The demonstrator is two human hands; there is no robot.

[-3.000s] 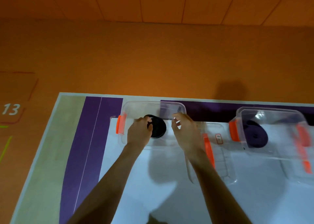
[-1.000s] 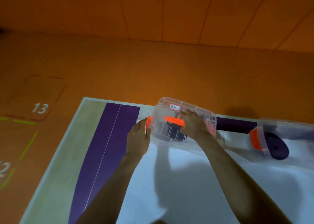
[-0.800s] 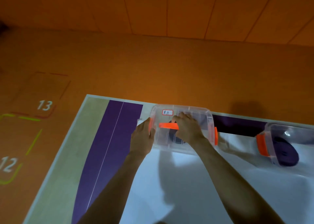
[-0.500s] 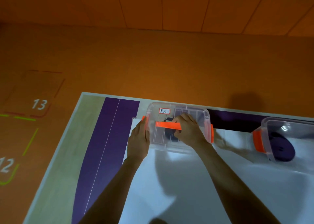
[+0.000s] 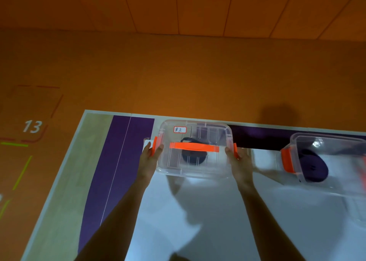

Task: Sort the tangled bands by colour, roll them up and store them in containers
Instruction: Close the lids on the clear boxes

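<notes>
A clear plastic container (image 5: 198,171) with a lid, an orange handle (image 5: 194,147) and a small handwritten label sits at the table's far edge. Inside it lies a rolled black band (image 5: 193,156), seen through the lid. My left hand (image 5: 148,161) presses on the orange clip at its left end. At the right end, my right hand (image 5: 238,161) presses on the other orange clip. To the right stands a second clear container (image 5: 336,183), lid off, holding a rolled dark purple band (image 5: 315,168).
The table (image 5: 198,221) has a white top, with a wide purple stripe (image 5: 111,171) and a beige strip on its left. Orange floor lies beyond the far edge, with a marked "13" at the left.
The lid went onto the left container over the black roll. My right hand left the top handle and moved to the container's right end. The left hand stayed at the left clip.
</notes>
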